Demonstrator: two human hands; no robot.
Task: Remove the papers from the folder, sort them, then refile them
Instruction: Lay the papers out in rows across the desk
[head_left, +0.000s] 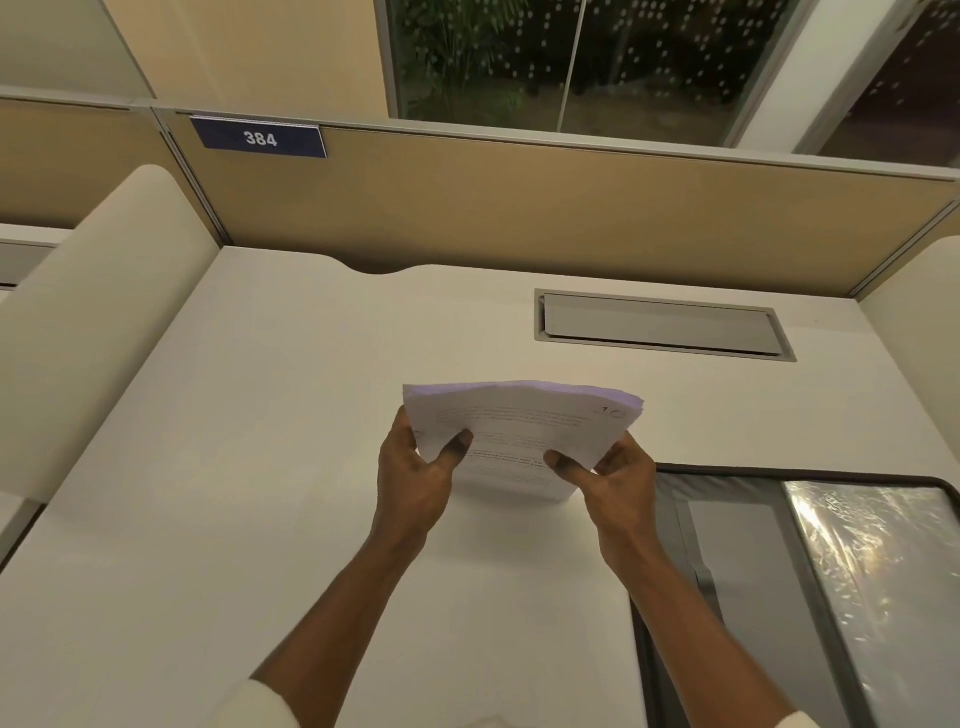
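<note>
Cubicle partition (519, 208) behind the white desk (234, 467) carries a blue plate (260, 138) reading "384". Your left hand (413, 480) and right hand (621, 480) each pinch a near corner of the paper stack (519, 426), thumbs on top, over the desk; its print is too blurred to read. Open folder (743, 561) lies on the desk at far right.

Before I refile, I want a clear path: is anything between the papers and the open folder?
Nothing visible does. The left hand and right hand grip the papers above the desk; the open folder lies right of them.
</note>
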